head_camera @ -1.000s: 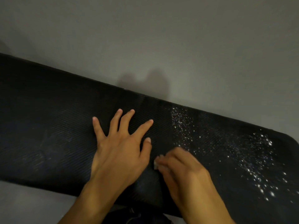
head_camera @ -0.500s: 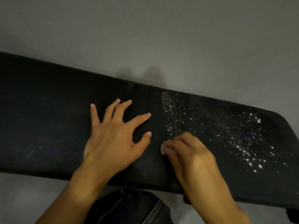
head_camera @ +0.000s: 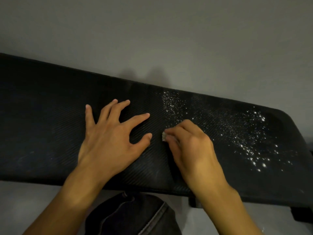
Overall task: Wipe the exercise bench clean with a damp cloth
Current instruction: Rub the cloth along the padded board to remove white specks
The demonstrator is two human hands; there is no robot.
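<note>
A long black padded exercise bench point(head_camera: 50, 133) with a ribbed surface runs across the view, slanting down to the right. White specks point(head_camera: 245, 141) are scattered over its right part. My left hand point(head_camera: 111, 138) lies flat on the pad near the middle, fingers spread. Just to its right, my right hand point(head_camera: 191, 146) has its fingers curled over a small pale cloth point(head_camera: 164, 136) and holds it against the pad; only a corner of the cloth shows past the fingertips.
A plain grey wall point(head_camera: 152, 39) rises behind the bench. Below the bench's near edge are a pale floor point(head_camera: 25, 200) and my knee in dark denim point(head_camera: 132, 216). A black bench foot point(head_camera: 301, 214) shows at the lower right.
Over the last second my right hand with the cloth has moved away from me across the pad, toward the specks. The left hand stays flat in place, and the view has shifted slightly.
</note>
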